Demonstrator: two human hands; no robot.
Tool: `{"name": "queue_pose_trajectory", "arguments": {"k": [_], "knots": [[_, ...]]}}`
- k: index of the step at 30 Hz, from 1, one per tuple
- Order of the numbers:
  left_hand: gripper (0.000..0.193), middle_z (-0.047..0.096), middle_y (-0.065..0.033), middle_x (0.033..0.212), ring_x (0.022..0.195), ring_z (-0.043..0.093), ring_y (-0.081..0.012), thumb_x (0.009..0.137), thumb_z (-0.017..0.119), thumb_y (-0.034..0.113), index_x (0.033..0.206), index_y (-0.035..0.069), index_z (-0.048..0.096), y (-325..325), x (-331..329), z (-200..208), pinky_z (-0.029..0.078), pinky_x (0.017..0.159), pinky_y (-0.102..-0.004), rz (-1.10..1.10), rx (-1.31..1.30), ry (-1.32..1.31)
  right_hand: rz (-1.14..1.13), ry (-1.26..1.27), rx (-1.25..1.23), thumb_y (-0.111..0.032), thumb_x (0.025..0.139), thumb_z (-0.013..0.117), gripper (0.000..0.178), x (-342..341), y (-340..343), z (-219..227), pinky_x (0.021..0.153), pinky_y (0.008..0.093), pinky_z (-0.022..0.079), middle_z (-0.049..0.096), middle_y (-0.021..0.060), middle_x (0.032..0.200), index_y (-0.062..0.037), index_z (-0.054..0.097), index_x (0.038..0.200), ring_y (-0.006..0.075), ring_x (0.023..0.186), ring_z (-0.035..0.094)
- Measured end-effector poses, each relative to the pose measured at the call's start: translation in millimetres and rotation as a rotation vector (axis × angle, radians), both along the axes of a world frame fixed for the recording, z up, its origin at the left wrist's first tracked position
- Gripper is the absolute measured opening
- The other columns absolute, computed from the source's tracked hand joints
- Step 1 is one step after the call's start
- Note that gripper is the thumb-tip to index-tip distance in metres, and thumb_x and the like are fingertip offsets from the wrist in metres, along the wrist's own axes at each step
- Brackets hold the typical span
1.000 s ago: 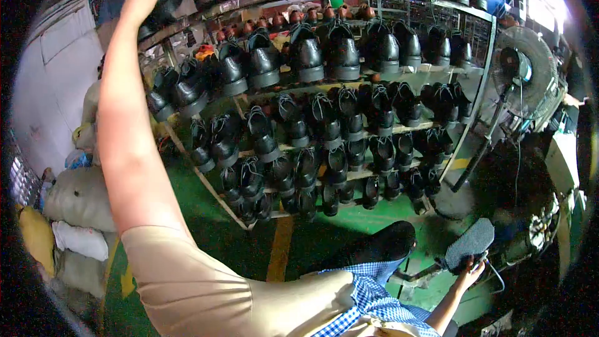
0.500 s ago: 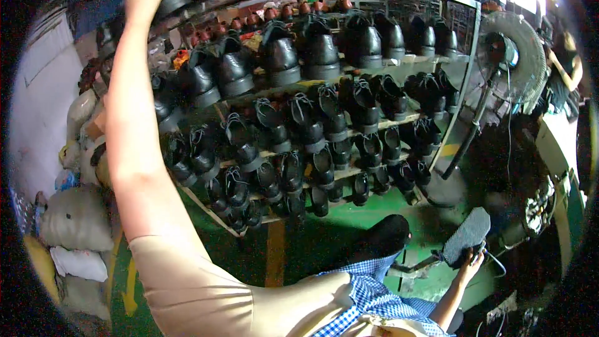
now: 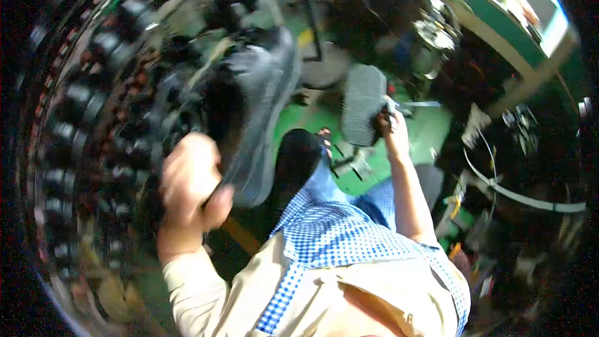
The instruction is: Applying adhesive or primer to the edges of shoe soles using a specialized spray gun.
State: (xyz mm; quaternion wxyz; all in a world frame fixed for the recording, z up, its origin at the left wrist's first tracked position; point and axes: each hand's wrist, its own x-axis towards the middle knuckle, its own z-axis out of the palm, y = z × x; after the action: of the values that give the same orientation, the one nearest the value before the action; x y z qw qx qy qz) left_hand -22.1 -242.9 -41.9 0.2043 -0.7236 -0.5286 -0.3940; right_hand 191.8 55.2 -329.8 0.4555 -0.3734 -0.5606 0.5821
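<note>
Far left: rows of dark shoes [image 3: 78, 92], motion-blurred, laces and count unreadable. Next, left hand [image 3: 192, 181], also blurred; closed on a black shoe [image 3: 259, 112] at its lower end, thumb underneath, fingers curled on the left side. Exact contact under the fingers cannot be told. Shoe extends up and right from this grip; long axis steep, top end leaning right, opening toward the rows, sole side facing right. Top end looks like the toe (judgement; blur). Centre: blue checked apron [image 3: 337, 231] below, green floor [image 3: 293, 115] showing in the gap. Then a grey sole [image 3: 363, 103], textured face to the camera, long axis near vertical, so roughly parallel to the shoe. The two are apart; the sole lies to the right of the shoe, and appears farther from the camera. Right hand [image 3: 394, 126] is closed on the sole's right edge, toward the lower end; the sole extends up and left from that grip. Dark material sits at the fingers; whether it is an upper cannot be told. Nearer hand: left for shoe, right for sole. Far right: pale curved hose [image 3: 543, 204], well apart from both hands.
</note>
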Motion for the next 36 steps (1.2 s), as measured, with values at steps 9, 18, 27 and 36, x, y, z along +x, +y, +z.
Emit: {"name": "queue_pose_trajectory", "arguments": {"k": [9, 18, 27, 36], "knots": [[0.030, 0.051, -0.0098, 0.064, 0.063, 0.055, -0.0305, 0.081, 0.071, 0.015, 0.066, 0.006, 0.047, 183.4, 47.6, -140.2, 0.044, 0.065, -0.0404, -0.509, -0.159, -0.115, 0.010, -0.103, -0.009, -0.012, 0.085, 0.068, 0.029, 20.5, -38.7, 27.8, 0.077, 0.0309, 0.048, 0.062, 0.0093, 0.093, -0.0011, 0.057, 0.110, 0.0182, 0.086, 0.059], [0.047, 0.057, -0.0046, 0.110, 0.107, 0.057, -0.0277, 0.070, 0.079, 0.003, 0.110, 0.021, 0.064, 123.6, 54.6, -131.3, 0.053, 0.089, -0.0396, -0.267, -0.329, 0.072, -0.078, -0.781, 0.563, -0.017, 0.080, 0.066, 0.021, 51.7, -69.4, 3.8, 0.075, 0.0386, 0.052, 0.057, 0.0094, 0.097, -0.0052, 0.062, 0.097, 0.0290, 0.092, 0.058], [0.045, 0.062, -0.0035, 0.100, 0.092, 0.058, -0.0239, 0.070, 0.080, 0.003, 0.110, 0.017, 0.065, 117.9, 53.3, -100.9, 0.051, 0.074, -0.0333, -0.235, -0.439, 0.221, -0.142, -0.595, 0.483, -0.013, 0.077, 0.074, 0.017, 98.0, -75.0, 60.7, 0.067, 0.0374, 0.051, 0.060, 0.0107, 0.084, -0.0048, 0.063, 0.086, 0.0300, 0.077, 0.061], [0.042, 0.060, -0.0019, 0.097, 0.088, 0.056, -0.0218, 0.068, 0.074, -0.003, 0.103, 0.019, 0.071, 115.4, 46.1, -101.4, 0.051, 0.071, -0.0314, -0.226, -0.461, 0.271, 0.070, -0.157, 0.421, -0.011, 0.079, 0.073, 0.013, 79.7, -75.4, 86.0, 0.063, 0.0353, 0.049, 0.058, 0.0084, 0.077, -0.0041, 0.062, 0.080, 0.0250, 0.070, 0.059]]}}
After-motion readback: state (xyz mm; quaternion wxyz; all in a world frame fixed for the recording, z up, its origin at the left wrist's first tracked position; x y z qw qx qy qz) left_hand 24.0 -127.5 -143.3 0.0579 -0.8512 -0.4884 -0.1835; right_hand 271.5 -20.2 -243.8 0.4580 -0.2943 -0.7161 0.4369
